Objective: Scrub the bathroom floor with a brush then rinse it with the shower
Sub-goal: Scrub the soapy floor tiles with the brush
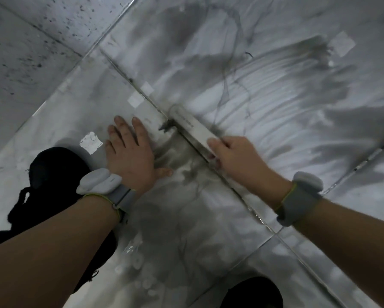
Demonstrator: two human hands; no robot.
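Fingers [122, 132] of the left hand [130, 155] are straight and spread, palm flat on the wet marble floor [275, 96], holding nothing, thumb poking out toward the grout line. Left of those fingers there's a black shoe [55, 172], and just beside the fingertips a torn white sticker patch [91, 142] stuck to the tile. A grey band with a white pod [100, 182] sits on that wrist.

Right of the left fingers, the right hand [235, 156] is curled round the near end of a long pale brush [192, 125] (looks like a handle, bristles are hard to make out), thumb lying along its top. It lies along the dark grout line [128, 78] running diagonally between the tiles, far end pointing up and away from the right fingers. Grey dirty streaks and a few stray hairs cover the tile beyond the right fingers. Another grey band [302, 198] is on the right wrist. Below the right hand, at the bottom edge, a second dark shoe [252, 293] shows.
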